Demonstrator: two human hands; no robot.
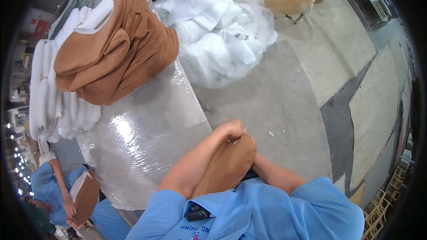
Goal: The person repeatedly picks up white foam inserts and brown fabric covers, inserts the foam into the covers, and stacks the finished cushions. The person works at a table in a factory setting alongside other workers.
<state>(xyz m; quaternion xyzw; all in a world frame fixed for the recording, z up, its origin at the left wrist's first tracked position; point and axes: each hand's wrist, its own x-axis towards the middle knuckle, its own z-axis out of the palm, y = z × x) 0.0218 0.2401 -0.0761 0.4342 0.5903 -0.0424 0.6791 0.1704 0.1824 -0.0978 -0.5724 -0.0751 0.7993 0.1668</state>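
Observation:
In front of my chest hangs a brown padded fabric piece (227,162) with a rounded end. My left hand (231,130) is closed at its upper edge, fingers curled and pressed together. My right hand (252,138) meets the left at that same edge; most of it is hidden behind the piece, and only a little shows past the rim. Beyond my hands, on the left, a tall stack of similar brown fabric pieces (129,49) lies on a table wrapped in shiny clear plastic (155,120).
White padding rolls (46,89) stand left of the stack. A large clear plastic bag of white wadding (218,40) sits on the floor ahead. A tan dog (291,4) stands behind it. At lower left a co-worker (58,182) holds another brown piece. Wooden frames (389,191) are at right.

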